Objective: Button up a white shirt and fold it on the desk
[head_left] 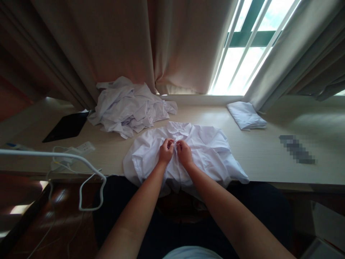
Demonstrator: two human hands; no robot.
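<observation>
A white collared shirt (207, 151) lies spread on the table in front of me, its collar at the far side and its lower part hanging over the near edge. Just below the collar, my left hand (166, 150) pinches the front of the shirt. Close beside it, my right hand (184, 153) grips the facing edge of the same opening. The fingers of both hands are bent and closed on the cloth; any button between them is too small to make out.
A crumpled heap of white clothes (129, 106) lies behind to the left. At the back right sits a folded white garment (245, 115). A black flat object (66, 126), a power strip (81, 149) with cables and a white metal bar (91, 169) are on the left. The table (269, 154) runs below curtains.
</observation>
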